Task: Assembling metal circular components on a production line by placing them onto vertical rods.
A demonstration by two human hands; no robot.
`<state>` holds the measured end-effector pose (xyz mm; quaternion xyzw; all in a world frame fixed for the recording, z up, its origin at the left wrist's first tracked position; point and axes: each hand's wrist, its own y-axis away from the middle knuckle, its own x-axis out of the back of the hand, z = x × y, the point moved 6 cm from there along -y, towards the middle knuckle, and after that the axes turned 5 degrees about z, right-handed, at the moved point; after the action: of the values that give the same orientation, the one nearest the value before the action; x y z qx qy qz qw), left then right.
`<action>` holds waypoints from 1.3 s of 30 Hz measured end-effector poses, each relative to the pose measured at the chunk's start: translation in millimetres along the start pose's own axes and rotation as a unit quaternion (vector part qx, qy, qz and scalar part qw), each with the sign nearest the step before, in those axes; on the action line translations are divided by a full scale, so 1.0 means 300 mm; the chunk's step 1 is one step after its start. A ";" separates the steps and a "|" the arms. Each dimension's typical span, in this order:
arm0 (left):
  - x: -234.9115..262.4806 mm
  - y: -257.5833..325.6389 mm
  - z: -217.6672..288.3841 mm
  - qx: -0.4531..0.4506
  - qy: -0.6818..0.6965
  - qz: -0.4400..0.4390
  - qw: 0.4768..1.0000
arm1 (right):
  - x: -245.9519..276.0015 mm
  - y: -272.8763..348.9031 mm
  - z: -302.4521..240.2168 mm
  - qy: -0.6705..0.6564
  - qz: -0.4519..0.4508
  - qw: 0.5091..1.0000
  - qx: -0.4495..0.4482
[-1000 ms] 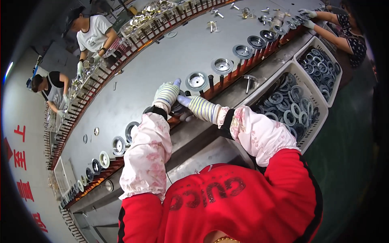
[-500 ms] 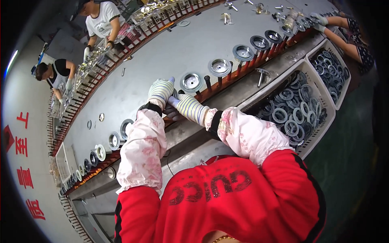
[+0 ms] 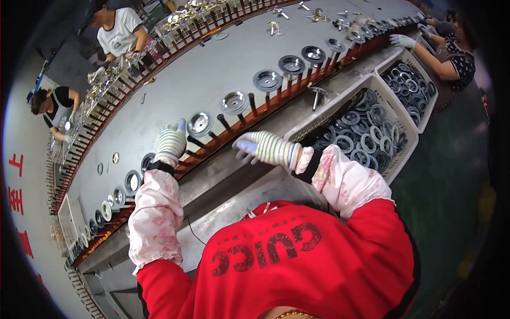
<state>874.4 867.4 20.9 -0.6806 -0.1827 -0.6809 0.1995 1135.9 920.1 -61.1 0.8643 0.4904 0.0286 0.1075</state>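
Observation:
My left hand (image 3: 171, 141), in a striped glove with bluish fingertips, is over the red-edged line of posts at the table's near side. One digit points up; its other fingers and anything under them are hidden. Just right of it sits a shiny metal cup with a grey ring rim (image 3: 200, 124). My right hand (image 3: 268, 148) hovers right of the posts, fingers stretched toward the left and holding nothing visible. Black-capped posts (image 3: 197, 143) stand between the two hands. Another grey-rimmed metal cup (image 3: 234, 102) is farther along the row, with several more beyond it.
White crates (image 3: 396, 159) of grey rings stand at right. A stemmed metal disc (image 3: 317, 93) lies on the ledge before the near crate. Loose metal parts (image 3: 273, 28) lie on the grey table (image 3: 175, 90). Co-workers (image 3: 123, 34) work at far left, another person (image 3: 451, 58) at far right.
My hands, together at one post before, are now apart: the left went left and the right drew back with fingers extended. The row of cups has shifted leftward. The whole view has also shifted.

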 end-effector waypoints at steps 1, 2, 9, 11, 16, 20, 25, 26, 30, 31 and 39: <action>-0.054 -0.012 -0.090 -0.024 -0.012 0.043 0.999 | 0.031 0.009 -0.033 0.017 0.010 1.000 0.005; -0.052 -0.019 -0.088 -0.056 -0.022 0.081 0.995 | 0.077 0.019 -0.053 0.031 0.029 0.999 0.006; -0.069 -0.066 0.084 -0.053 0.040 0.067 0.996 | 0.342 0.123 -0.040 0.099 0.078 0.992 -0.020; -0.040 -0.075 0.076 -0.027 0.028 -0.007 0.999 | 0.462 0.167 0.004 0.090 0.115 0.988 -0.040; -0.028 -0.018 -0.034 0.029 0.039 0.014 0.999 | 0.754 0.377 0.056 0.122 0.229 0.962 -0.088; 0.007 0.035 -0.068 0.048 0.067 0.013 0.997 | 0.847 0.643 0.111 0.072 0.332 0.934 -0.108; -0.051 -0.045 -0.136 -0.011 -0.021 0.044 0.999 | 0.699 0.743 0.320 0.128 0.322 0.931 -0.116; -0.059 -0.053 -0.092 -0.014 -0.020 0.046 0.999 | 0.650 0.720 0.334 0.255 0.280 0.920 -0.103; -0.024 -0.045 0.209 -0.177 0.107 0.175 0.963 | 0.315 0.559 0.161 0.328 0.224 0.918 0.000; -0.019 -0.049 0.290 -0.178 0.111 0.175 0.962 | 0.265 0.506 0.189 0.315 0.216 0.924 0.030; 0.000 -0.121 0.415 -0.021 0.009 0.016 1.000 | 0.147 0.354 0.259 0.373 0.308 0.867 0.118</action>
<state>961.9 963.3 22.6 -0.6816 -0.1558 -0.6872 0.1973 1260.2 892.9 -116.6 0.9028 0.2028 0.3219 -0.2007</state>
